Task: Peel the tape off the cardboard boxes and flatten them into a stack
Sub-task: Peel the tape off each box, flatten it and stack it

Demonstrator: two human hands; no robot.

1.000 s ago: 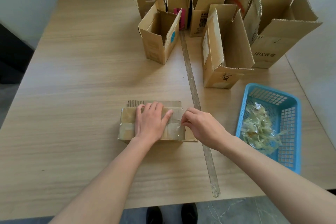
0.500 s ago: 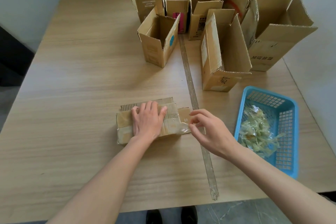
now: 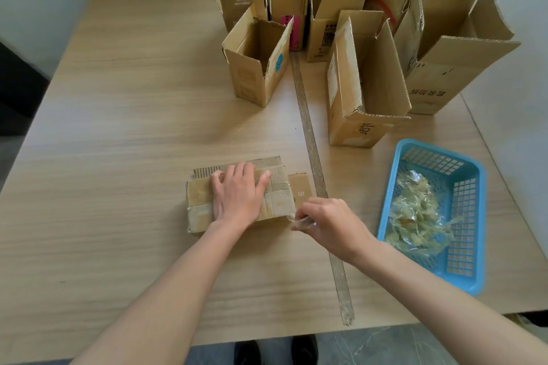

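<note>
While the left hand (image 3: pixel 237 195) presses flat on the light, stiff box (image 3: pixel 275 201) near-centre on the desk (image 3: pixel 118 127), the right hand (image 3: pixel 329 225) pinches thin, clingy tape (image 3: pixel 298 221) at its right end; regrip close to the peel line.

you can read "s" on the flattened brown cardboard box's end flap (image 3: pixel 300 193), and "lgr" on the tall open cardboard box (image 3: pixel 362 128).
</note>
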